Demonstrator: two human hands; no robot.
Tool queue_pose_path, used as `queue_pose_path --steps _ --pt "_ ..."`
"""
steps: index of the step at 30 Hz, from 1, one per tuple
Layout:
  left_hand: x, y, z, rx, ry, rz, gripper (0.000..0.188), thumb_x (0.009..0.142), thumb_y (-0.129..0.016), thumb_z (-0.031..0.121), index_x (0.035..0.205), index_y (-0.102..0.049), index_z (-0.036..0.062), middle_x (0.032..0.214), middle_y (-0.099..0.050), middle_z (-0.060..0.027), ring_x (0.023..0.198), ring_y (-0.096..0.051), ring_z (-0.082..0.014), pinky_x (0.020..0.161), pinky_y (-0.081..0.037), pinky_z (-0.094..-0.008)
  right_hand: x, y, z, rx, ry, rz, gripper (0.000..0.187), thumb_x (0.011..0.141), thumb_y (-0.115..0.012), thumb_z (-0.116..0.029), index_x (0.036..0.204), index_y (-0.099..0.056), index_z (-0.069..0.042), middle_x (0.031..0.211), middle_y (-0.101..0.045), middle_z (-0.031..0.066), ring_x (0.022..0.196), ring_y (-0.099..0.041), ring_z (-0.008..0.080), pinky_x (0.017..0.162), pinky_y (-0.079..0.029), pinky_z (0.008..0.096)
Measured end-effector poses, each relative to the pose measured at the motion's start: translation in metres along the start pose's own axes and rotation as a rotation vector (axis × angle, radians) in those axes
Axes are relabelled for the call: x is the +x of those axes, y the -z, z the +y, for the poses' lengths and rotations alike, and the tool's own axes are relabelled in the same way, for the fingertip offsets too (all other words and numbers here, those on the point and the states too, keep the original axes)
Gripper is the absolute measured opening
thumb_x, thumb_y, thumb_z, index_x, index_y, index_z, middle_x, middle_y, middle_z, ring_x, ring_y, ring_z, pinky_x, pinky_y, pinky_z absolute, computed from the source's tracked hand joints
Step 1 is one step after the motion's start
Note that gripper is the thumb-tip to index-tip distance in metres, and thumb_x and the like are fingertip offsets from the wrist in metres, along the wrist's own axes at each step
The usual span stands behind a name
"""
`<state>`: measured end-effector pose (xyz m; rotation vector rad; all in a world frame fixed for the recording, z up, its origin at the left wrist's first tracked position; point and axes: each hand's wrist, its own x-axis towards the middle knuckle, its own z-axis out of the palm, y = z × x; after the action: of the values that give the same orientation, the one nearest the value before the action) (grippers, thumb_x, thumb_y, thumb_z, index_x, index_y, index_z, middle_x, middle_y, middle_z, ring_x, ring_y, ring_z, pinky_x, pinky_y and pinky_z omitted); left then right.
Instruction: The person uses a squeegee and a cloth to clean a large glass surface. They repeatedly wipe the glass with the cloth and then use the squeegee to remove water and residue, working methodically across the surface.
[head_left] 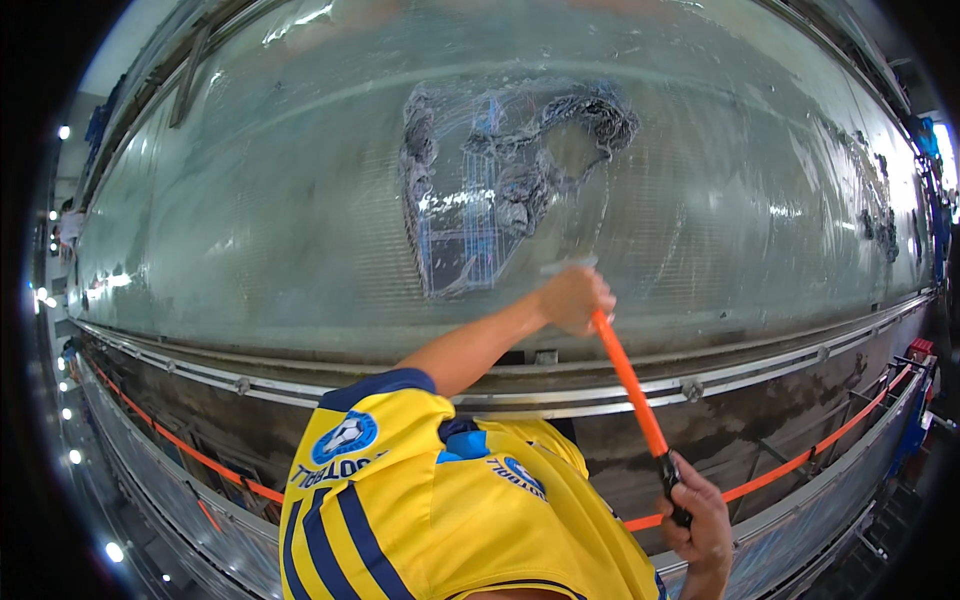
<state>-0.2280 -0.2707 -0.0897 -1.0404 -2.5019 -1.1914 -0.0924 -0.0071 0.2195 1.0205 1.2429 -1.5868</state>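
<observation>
An orange pole (pixel 632 388) with a black grip runs slantwise in front of my yellow shirt. My left hand (pixel 578 299) is closed around its far end, over the wet, pale green surface. Just beyond the knuckles shows a thin pale edge (pixel 568 266), perhaps the tool's head; my hand hides the join. At the near end, my right hand (pixel 700 512) wraps the black grip. Ahead of my left hand lies a crumpled sheet (pixel 450 215), like clear plastic film, with blue streaks and bunched grey edges.
The wide wet surface (pixel 270 220) has a metal rail (pixel 330 388) along its near side. Below run orange bars (pixel 770 482) and a lower trough. More dark crumpled matter (pixel 880 235) lies at the far right. A bar (pixel 190 75) stands at the upper left.
</observation>
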Motion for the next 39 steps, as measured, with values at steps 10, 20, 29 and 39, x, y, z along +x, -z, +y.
queue_pose_path --steps 10,20,29,39 --pt "-0.090 0.037 0.037 0.022 0.120 0.065 0.051 0.079 -0.075 0.028 0.050 -0.037 0.0106 0.047 -0.042 -0.0077 0.044 -0.045 -0.0309 0.044 -0.033 -0.0406 -0.015 -0.036 0.034 -0.180 -0.056 -0.079 0.059 0.095 -0.054 -0.003 0.152 -0.039 -0.005 0.077 -0.056 0.0101 0.041 -0.038 0.0073 0.035 -0.028 0.0217" --pt "-0.021 0.047 -0.042 0.020 0.051 0.136 0.046 0.082 -0.070 0.029 0.049 -0.043 0.0123 0.047 -0.045 -0.0056 0.042 -0.050 -0.0281 0.041 -0.036 -0.0402 0.005 -0.101 -0.057 -0.174 -0.067 0.100 0.059 0.093 -0.057 -0.005 0.150 -0.040 -0.002 0.073 -0.055 0.0096 0.037 -0.040 0.0077 0.034 -0.029 0.0223" --pt "0.090 0.088 -0.198 0.110 -0.053 0.081 0.044 0.086 -0.067 0.030 0.053 -0.045 0.0106 0.051 -0.048 -0.0090 0.050 -0.053 -0.0327 0.047 -0.040 -0.0440 0.096 -0.122 -0.124 -0.430 0.353 -0.125 0.054 0.094 -0.045 0.000 0.148 -0.042 -0.003 0.082 -0.054 0.0048 0.046 -0.041 0.0059 0.039 -0.030 0.0219" --pt "0.021 0.018 -0.048 0.014 0.074 0.083 0.045 0.084 -0.070 0.027 0.053 -0.042 0.0103 0.051 -0.045 -0.0106 0.051 -0.051 -0.0344 0.051 -0.038 -0.0449 0.034 -0.023 -0.015 0.084 0.101 -0.154 0.055 0.097 -0.048 -0.008 0.151 -0.039 -0.007 0.080 -0.056 0.0077 0.039 -0.037 0.0072 0.034 -0.027 0.0213"
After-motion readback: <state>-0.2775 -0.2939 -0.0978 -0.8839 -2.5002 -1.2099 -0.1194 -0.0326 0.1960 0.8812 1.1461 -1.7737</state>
